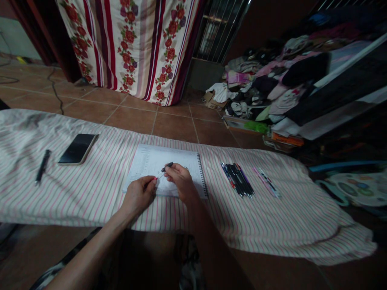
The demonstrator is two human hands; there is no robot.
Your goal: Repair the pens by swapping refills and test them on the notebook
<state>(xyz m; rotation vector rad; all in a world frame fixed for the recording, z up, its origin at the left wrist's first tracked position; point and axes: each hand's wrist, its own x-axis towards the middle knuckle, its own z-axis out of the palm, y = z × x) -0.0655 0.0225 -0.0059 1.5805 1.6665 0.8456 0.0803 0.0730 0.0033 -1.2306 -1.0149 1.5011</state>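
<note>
The right hand [179, 181] pinches a slim dark-capped pen [160, 173] above a white spiral-bound notebook [145, 161], the left hand [138, 195] curled just beside its red tip; the notebook lies flat on pink-striped cloth [75, 197], squarely under both hands.

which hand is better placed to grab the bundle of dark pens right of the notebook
Right, probably: the right hand rests by the edge of the white spiral notebook, nearest the bundle of dark pens, though it pinches a black-capped pen. The left hand lies farther away.
</note>
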